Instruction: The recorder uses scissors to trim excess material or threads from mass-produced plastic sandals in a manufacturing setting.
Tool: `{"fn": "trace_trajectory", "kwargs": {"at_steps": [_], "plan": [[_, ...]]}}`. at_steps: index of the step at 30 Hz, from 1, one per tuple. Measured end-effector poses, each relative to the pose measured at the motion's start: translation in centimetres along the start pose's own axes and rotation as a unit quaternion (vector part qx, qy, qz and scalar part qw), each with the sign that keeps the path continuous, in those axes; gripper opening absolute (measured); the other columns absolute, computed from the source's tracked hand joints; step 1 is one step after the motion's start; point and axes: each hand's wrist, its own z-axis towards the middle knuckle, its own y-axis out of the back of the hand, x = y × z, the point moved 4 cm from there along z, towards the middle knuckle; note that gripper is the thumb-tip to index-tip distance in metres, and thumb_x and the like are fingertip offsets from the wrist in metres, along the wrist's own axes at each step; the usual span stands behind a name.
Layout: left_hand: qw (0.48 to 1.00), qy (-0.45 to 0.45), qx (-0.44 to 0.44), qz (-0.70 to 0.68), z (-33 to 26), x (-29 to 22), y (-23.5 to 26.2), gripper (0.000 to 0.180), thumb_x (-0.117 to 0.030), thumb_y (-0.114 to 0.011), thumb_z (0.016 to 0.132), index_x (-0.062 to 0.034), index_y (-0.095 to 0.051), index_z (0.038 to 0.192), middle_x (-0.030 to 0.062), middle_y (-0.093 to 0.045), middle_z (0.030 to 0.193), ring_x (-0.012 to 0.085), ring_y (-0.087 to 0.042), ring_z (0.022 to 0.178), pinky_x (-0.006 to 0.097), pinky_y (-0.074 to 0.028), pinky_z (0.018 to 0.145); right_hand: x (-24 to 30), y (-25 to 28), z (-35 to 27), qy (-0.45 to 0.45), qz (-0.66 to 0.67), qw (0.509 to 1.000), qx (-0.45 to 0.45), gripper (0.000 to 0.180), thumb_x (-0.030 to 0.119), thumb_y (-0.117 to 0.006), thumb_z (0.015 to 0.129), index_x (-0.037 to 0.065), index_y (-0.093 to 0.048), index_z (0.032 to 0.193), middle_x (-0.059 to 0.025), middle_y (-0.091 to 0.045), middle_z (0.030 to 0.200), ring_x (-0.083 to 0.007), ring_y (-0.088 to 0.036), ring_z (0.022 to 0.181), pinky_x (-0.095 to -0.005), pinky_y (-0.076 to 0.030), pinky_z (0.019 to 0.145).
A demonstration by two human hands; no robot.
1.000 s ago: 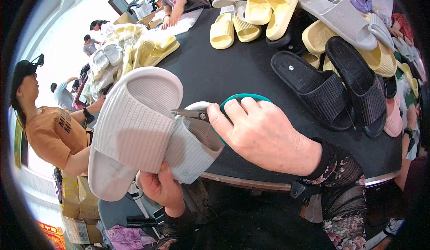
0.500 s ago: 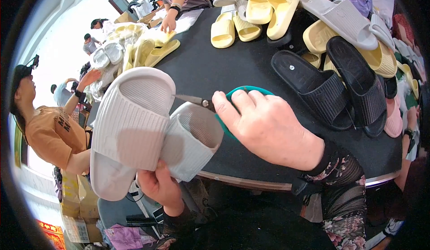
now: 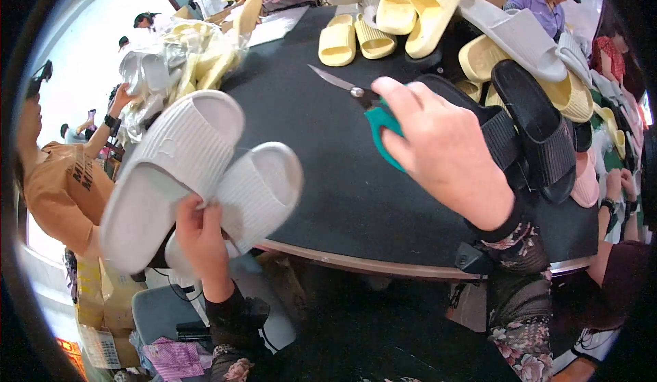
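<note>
The left hand (image 3: 200,235) has its fingers closed around a pair of white slippers (image 3: 195,170), held over the table's (image 3: 328,177) near edge, long axes running up-left. The right hand (image 3: 445,153) grips teal-handled scissors (image 3: 363,105) well right of them, blades apparently shut, pointing away up-left.

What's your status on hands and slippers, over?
Left hand gripping two white slippers. Right hand holding teal-handled scissors, clear above black table. Nothing between them.

Head camera looks steeply down, close over the black table (image 3: 328,177).
</note>
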Motion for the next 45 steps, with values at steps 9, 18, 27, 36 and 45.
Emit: {"fn": "trace_trajectory", "kwargs": {"at_steps": [9,18,27,36,45], "plan": [[0.941,0.11,0.115,-0.298,1.3,-2.6,-5.0,0.04,0.002,-0.052,0.087,0.0047,-0.043,0.126,0.0132,-0.059,0.113,0.0157,-0.057,0.099,0.026,-0.044,0.086,-1.5,2.0,-4.4,-0.058,0.047,0.993,0.095,0.038,0.008,-0.067,0.075,0.006,-0.052,0.11,-0.0153,-0.059,0.087,-0.0327,-0.062,0.077,-0.039,-0.051,0.066],[0.898,0.172,0.293,-0.28,1.6,-6.0,-9.4,0.049,0.002,-0.05,0.081,0.0005,-0.039,0.128,0.0115,-0.066,0.091,0.0084,-0.058,0.062,0.018,-0.041,0.047,-5.0,3.7,-8.8,-0.218,0.341,0.914,-0.017,0.035,0.003,-0.065,0.083,0.002,-0.053,0.115,-0.0079,-0.065,0.092,-0.0086,-0.063,0.079,-0.0235,-0.05,0.068],[0.843,0.115,0.471,-0.232,1.7,-10.7,-18.3,0.043,-0.003,-0.058,0.078,-0.0001,-0.046,0.12,0.0048,-0.062,0.078,0.0081,-0.054,0.059,0.021,-0.039,0.047,-5.8,6.2,-12.3,-0.275,0.488,0.809,-0.179,0.045,-0.004,-0.065,0.081,0.005,-0.05,0.122,-0.0024,-0.06,0.086,-0.0047,-0.057,0.068,-0.0176,-0.045,0.056],[0.821,0.005,0.517,-0.244,0.5,-16.5,-35.5,0.073,-0.019,-0.066,0.083,0.0022,-0.024,0.139,0.0117,-0.062,0.094,0.0144,-0.058,0.078,0.028,-0.047,0.067,-7.1,9.7,-14.8,-0.314,0.448,0.792,-0.272,0.04,-0.003,-0.061,0.084,0.002,-0.047,0.122,-0.0048,-0.06,0.083,-0.0064,-0.055,0.061,-0.0177,-0.042,0.051],[0.837,-0.126,0.522,-0.105,-1.9,-13.7,-34.2,0.098,-0.033,-0.075,0.076,0.0047,-0.014,0.143,0.0298,-0.037,0.136,0.0342,-0.045,0.12,0.039,-0.039,0.097,-8.3,8.1,-15.4,-0.337,0.42,0.811,-0.228,0.04,-0.007,-0.059,0.084,0.001,-0.047,0.121,-0.0049,-0.06,0.082,-0.0067,-0.055,0.063,-0.0185,-0.043,0.054]]}}
